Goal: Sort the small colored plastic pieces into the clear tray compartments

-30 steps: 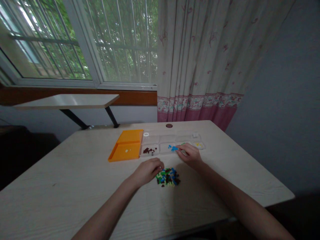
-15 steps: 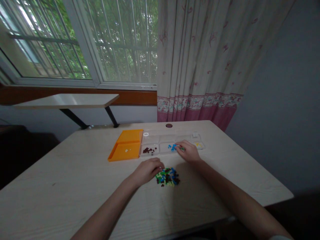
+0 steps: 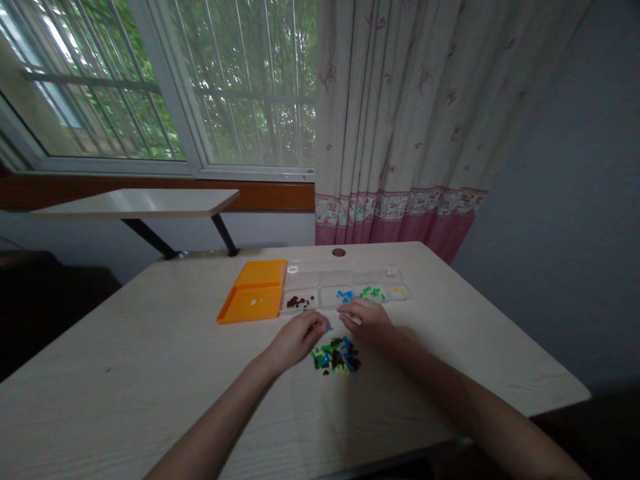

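Your left hand [image 3: 296,339] sits curled at the far-left edge of the pile of small bricks [image 3: 336,354], fingers bent in, with a small blue brick [image 3: 328,328] showing at its fingertips; whether it is truly pinched there is too small to tell. Your right hand [image 3: 363,320] lies just beyond the pile, between it and the clear compartment tray [image 3: 305,278], fingers loosely bent and low to the table; you seem to hold nothing in it, though the underside is hidden. To do this well, judged from the layout, take one brick at a time with the fingertips alone, keep your palm off the pile so the heap does not scatter, and check the colour against the compartment before letting go: beyond the pile, the tray's near row holds dark brown, then blue, green and yellow pieces running rightward. The bricks look like hard, glossy plastic, tiny and angular, so they should slide easily on the smooth, pale wood-grain table [image 3: 150,373]. The orange lid [image 3: 255,292], flat with a shallow rim, lies touching the tray's left side, far left of the pile.
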`<state>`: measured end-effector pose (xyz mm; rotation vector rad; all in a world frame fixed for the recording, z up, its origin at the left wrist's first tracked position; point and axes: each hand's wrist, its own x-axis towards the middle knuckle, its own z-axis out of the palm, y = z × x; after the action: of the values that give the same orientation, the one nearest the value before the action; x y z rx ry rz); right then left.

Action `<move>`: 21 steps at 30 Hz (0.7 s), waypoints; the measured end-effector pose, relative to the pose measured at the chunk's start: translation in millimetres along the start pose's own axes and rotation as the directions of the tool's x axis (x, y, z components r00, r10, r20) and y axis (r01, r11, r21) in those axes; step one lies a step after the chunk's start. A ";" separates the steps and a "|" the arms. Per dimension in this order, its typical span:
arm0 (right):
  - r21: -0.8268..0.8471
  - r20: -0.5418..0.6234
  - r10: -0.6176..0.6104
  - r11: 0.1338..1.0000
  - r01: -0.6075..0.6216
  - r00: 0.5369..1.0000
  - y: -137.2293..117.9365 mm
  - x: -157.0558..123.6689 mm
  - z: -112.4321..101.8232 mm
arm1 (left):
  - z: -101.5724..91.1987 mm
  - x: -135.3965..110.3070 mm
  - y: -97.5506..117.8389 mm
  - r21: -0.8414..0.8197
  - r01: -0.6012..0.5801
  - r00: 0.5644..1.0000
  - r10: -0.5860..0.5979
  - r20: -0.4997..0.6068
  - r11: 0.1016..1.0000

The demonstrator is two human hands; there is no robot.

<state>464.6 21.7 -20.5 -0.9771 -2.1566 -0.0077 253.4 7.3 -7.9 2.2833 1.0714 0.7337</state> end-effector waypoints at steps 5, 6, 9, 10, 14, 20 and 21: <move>0.017 0.036 -0.071 0.997 0.070 0.997 -23.4 -0.3 1.1 | 1.9 2.5 3.5 -0.129 0.071 0.994 -0.081 -0.072 0.989; 0.021 0.034 -0.067 0.998 0.066 0.997 -25.0 0.2 0.8 | 2.0 2.7 3.7 -0.146 0.075 0.993 -0.087 -0.074 0.986; 0.045 0.021 -0.055 0.997 0.054 0.998 -26.2 0.8 -0.4 | 2.5 3.1 4.1 -0.193 0.080 0.993 -0.095 -0.071 0.978; 0.058 0.014 -0.052 0.997 0.051 0.999 -26.2 0.7 -0.7 | 2.7 3.2 4.3 -0.207 0.081 0.993 -0.097 -0.069 0.975; 0.105 -0.023 -0.042 0.994 0.045 0.999 -25.7 0.5 -0.8 | 2.7 3.7 6.2 -0.226 0.089 0.991 -0.109 -0.078 0.970; 0.074 -0.146 -0.044 0.996 0.056 0.988 -13.2 3.5 0.0 | 6.8 2.2 7.0 -0.175 0.145 0.988 -0.153 -0.031 0.974; 0.063 -0.176 -0.044 0.996 0.056 0.983 -10.5 4.3 -0.6 | 8.4 1.5 7.2 -0.146 0.155 0.987 -0.158 -0.006 0.977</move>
<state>456.4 16.9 -14.3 -0.8511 -2.0070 -0.0425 263.5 2.7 -9.0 2.0477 1.1516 0.7438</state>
